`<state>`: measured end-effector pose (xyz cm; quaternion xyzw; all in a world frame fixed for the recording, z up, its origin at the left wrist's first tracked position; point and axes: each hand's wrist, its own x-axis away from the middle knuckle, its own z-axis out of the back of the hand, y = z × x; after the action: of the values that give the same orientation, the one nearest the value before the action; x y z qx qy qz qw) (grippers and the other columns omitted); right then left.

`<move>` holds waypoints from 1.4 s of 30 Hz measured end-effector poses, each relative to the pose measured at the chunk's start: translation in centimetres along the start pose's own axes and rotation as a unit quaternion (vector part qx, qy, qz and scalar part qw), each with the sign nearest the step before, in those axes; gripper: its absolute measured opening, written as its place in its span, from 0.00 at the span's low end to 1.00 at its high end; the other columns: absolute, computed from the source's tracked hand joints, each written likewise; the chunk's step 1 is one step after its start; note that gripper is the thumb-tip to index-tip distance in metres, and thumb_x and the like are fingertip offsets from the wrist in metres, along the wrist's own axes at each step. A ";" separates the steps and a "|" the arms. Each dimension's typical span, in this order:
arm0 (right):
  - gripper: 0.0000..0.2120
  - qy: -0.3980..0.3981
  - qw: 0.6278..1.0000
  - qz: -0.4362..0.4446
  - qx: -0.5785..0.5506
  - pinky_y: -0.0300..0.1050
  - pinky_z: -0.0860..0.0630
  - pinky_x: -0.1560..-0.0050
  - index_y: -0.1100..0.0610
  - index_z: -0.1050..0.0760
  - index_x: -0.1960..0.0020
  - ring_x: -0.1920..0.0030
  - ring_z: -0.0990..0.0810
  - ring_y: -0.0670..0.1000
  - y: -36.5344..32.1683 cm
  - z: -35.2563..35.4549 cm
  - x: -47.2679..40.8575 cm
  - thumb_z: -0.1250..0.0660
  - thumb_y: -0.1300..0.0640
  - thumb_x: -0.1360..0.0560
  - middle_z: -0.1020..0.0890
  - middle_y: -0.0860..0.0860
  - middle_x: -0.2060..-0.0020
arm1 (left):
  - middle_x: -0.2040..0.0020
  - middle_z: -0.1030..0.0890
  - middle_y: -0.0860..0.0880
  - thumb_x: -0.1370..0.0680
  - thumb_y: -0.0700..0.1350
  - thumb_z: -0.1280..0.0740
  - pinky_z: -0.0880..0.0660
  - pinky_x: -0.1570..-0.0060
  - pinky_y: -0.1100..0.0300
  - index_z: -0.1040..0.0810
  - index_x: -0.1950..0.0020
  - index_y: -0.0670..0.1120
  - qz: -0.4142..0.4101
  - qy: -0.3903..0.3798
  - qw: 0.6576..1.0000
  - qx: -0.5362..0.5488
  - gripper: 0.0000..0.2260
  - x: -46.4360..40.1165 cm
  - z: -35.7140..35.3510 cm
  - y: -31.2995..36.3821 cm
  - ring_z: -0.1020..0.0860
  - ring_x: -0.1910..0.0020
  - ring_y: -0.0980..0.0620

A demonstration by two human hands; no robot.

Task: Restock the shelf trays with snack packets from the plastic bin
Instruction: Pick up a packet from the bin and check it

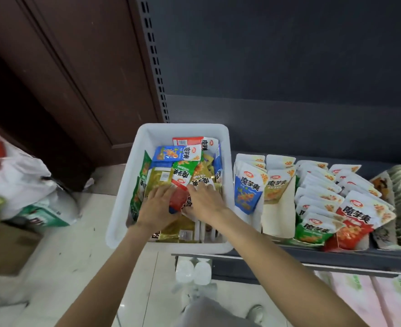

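A white plastic bin [124, 185] rests on the left end of the shelf, filled with mixed snack packets in blue, green, yellow and red. Both hands are down inside it. My left hand [158, 206] lies flat on the yellow-green packets, fingers spread. My right hand [204, 199] presses on white-and-red packets beside it. A red packet [179, 200] sits between the two hands, touched by both. To the right, cardboard shelf trays [278, 218] hold upright rows of blue, yellow, green and red packets [249, 190].
A dark shelf back panel [289, 67] rises behind the trays. A brown wooden door stands at the left. White bags [18, 180] and a cardboard box sit on the floor at the left. Pink packs [359, 298] fill the lower shelf.
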<state>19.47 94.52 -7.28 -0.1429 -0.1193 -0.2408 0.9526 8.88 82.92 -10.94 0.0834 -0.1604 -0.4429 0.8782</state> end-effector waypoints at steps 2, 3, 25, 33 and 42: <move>0.31 -0.012 1.000 -0.022 -0.004 0.53 0.25 0.47 0.56 0.40 0.29 0.41 0.28 0.63 -0.5 -0.7 -0.8 0.31 0.47 0.26 0.35 0.60 0.36 | 0.25 0.42 0.52 0.27 0.58 0.32 0.42 0.28 0.46 0.44 0.25 0.53 -0.008 -0.018 1.000 -0.024 0.35 -0.1 -0.1 -0.2 0.47 0.25 0.47; 0.31 -0.012 0.999 -0.027 -0.027 0.52 0.25 0.48 0.55 0.39 0.30 0.43 0.27 0.62 -0.4 -1.0 -1.1 0.29 0.50 0.27 0.35 0.59 0.37 | 0.24 0.43 0.52 0.27 0.59 0.33 0.42 0.28 0.45 0.45 0.24 0.54 -0.012 -0.029 0.999 -0.036 0.36 -0.2 0.0 -0.3 0.49 0.25 0.47; 0.17 0.175 0.809 -0.047 -0.559 0.38 0.23 0.69 0.50 0.30 0.42 0.57 0.17 0.47 4.6 8.5 9.3 0.28 0.56 0.28 0.18 0.49 0.49 | 0.55 0.16 0.54 0.30 0.56 0.32 0.20 0.53 0.50 0.21 0.51 0.51 -0.111 0.038 0.897 0.426 0.12 4.3 8.4 9.1 0.17 0.57 0.57; 0.09 0.396 0.658 -0.065 -0.637 0.40 0.20 0.63 0.50 0.28 0.49 0.55 0.17 0.46 12.3 8.5 19.7 0.33 0.60 0.26 0.15 0.48 0.55 | 0.55 0.19 0.62 0.27 0.50 0.29 0.27 0.59 0.72 0.22 0.53 0.58 -0.217 0.052 0.887 0.404 0.05 4.1 6.8 19.2 0.21 0.55 0.65; 0.07 0.607 0.657 -0.221 -0.389 0.36 0.24 0.61 0.45 0.31 0.50 0.61 0.21 0.39 23.1 5.6 28.9 0.34 0.55 0.23 0.19 0.41 0.60 | 0.52 0.18 0.58 0.26 0.51 0.31 0.25 0.51 0.58 0.20 0.48 0.53 -0.334 0.115 0.913 0.204 0.08 2.5 1.3 29.8 0.23 0.50 0.58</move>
<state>54.70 103.59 1.56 -0.2920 0.5618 -0.5021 0.5891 32.18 98.56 -0.63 0.3598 -0.1084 -0.6552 0.6554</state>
